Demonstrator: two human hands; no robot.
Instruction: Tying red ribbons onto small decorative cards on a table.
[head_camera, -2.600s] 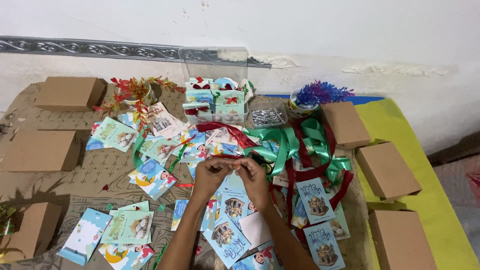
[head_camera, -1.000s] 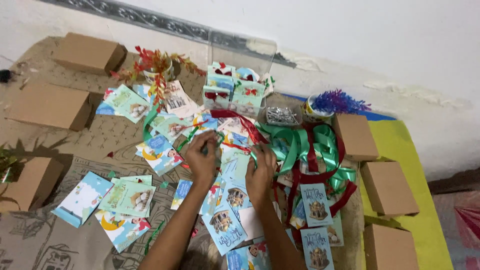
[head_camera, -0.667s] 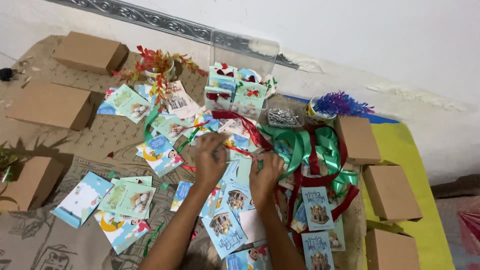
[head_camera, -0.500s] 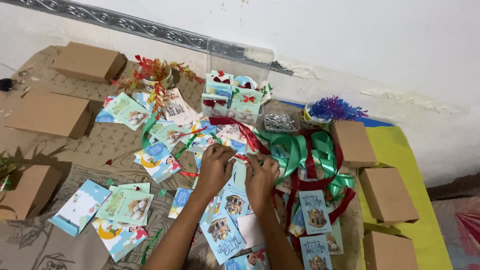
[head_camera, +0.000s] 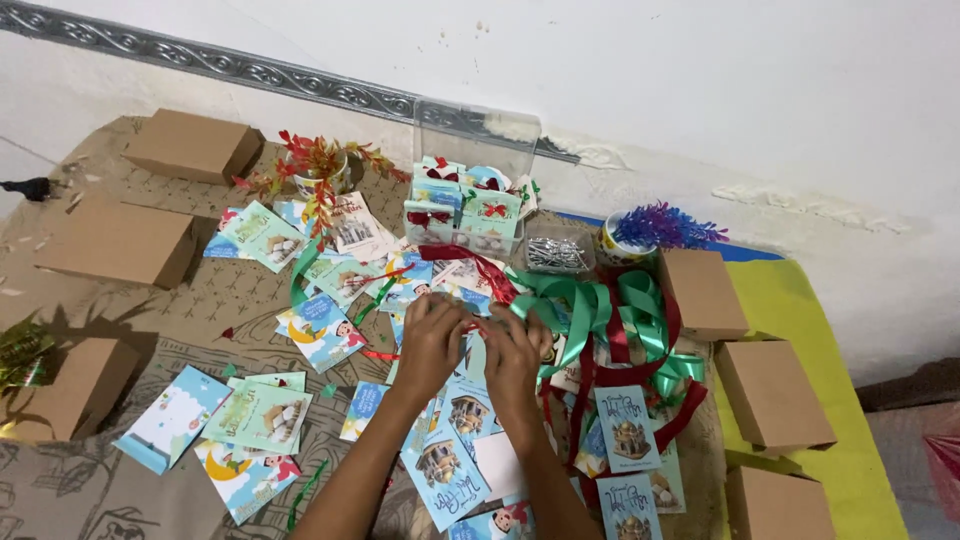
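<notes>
Grip: both hands are closed in a pinch on one small thing; the left hand (head_camera: 432, 338) and the right hand (head_camera: 513, 350) meet fingertip to fingertip over a short piece of red ribbon (head_camera: 478, 322), held just above the scattered cards.
Head view, ribbon: it shows only as a small red bit between the fingers; its exact form is hidden by them.
Head view, under the hands: blue and green printed cards (head_camera: 445, 470) lie overlapping on the brown patterned mat (head_camera: 230, 290), some right beneath the wrists.
Head view, to the right: loose green ribbon (head_camera: 590, 305) and long red ribbon (head_camera: 612, 375) lie tangled together, touching the right hand's side.
Head view, behind: a clear plastic container (head_camera: 478, 150) stands against the wall with small decorated boxes (head_camera: 462, 205) in front of it, and a small clear tray of metal pins (head_camera: 557, 255) beside them.
Head view, edges: plain brown cardboard boxes (head_camera: 118, 240) sit on the left, more brown boxes (head_camera: 772, 392) on the yellow mat (head_camera: 800, 300) at right.
Step in hand: by the look of it, shaping or tying the red piece into a small bow.
Next move calls for: likely a steady two-handed pinch so the loop does not slip, with fingers kept clear of the tangled ribbon alongside.
</notes>
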